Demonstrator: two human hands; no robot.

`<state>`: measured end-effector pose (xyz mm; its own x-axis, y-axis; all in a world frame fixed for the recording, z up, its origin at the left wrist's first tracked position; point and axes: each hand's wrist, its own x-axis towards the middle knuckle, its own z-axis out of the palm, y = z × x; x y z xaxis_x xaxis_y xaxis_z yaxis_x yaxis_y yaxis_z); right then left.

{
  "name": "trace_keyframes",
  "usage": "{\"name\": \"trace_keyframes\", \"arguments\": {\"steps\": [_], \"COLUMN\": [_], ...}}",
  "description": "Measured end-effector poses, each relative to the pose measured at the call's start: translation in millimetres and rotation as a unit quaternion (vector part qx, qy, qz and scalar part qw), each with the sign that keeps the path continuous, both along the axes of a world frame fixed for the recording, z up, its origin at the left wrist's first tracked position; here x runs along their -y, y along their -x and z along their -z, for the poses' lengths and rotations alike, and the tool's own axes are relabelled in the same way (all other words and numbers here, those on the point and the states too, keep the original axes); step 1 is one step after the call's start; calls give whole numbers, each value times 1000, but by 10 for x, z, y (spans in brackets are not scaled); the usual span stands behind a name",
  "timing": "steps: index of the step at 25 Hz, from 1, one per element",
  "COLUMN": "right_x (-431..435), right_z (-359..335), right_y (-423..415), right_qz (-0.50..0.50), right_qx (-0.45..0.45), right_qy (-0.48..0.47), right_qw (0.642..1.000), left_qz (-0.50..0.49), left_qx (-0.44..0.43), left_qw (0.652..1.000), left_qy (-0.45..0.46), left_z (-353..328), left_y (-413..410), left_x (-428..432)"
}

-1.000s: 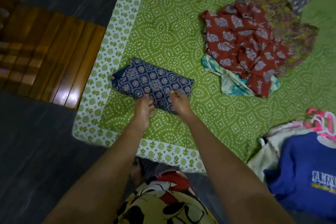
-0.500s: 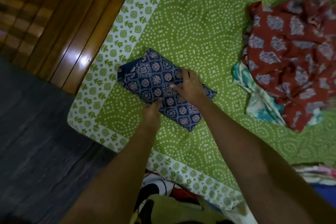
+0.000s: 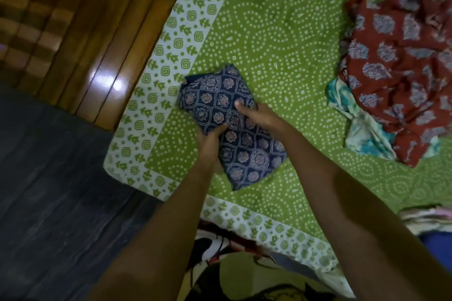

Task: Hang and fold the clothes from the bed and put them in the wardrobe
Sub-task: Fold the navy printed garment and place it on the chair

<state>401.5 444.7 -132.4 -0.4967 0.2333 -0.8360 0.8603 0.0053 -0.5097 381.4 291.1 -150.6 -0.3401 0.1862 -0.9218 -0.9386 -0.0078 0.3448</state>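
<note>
A folded navy garment (image 3: 247,149) with a pale floral print sits near the corner of the bed, which is covered by a green dotted sheet (image 3: 281,39). My left hand (image 3: 210,142) grips its left edge, thumb on top of the cloth. My right hand (image 3: 254,115) holds the far right side, thumb lying across the print. The bundle looks slightly raised at its near end. A crumpled red floral garment (image 3: 401,66) lies at the right over a teal and white one (image 3: 364,129).
The sheet's white border (image 3: 171,76) marks the bed corner. A polished wooden bed frame (image 3: 80,39) is at the upper left, dark floor (image 3: 49,203) below it. More clothes (image 3: 430,222) peek in at the lower right edge.
My left hand moved from the near edge to grip the navy bundle's left side. My right hand closed round its far side. The bundle turned more upright and the view shifted closer.
</note>
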Motion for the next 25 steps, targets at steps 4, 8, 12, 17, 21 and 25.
{"name": "trace_keyframes", "arguments": {"steps": [4,8,12,17,21,25], "right_x": [559,1214,1679,2001,2170,2404], "right_z": [-105,-126,-268,-296,-322,-228], "right_y": [13,80,464,1025,1525,1921], "right_qz": [165,329,348,249,120,279], "right_qx": [-21,-112,-141,-106,-36,-104], "right_qy": [121,269,309,290,230,92], "right_qw": [979,898,874,918,965,950], "left_qz": [166,277,304,288,283,248], "left_qx": [-5,-24,-11,17,-79,-230], "left_qw": [986,961,952,958,956,936], "left_qy": [2,4,-22,2,26,102], "left_z": [-357,-733,-926,-923,-986,-746], "left_y": [534,1077,1536,2110,2528,3035], "left_x": [510,941,1344,1832,2036,2092]}}
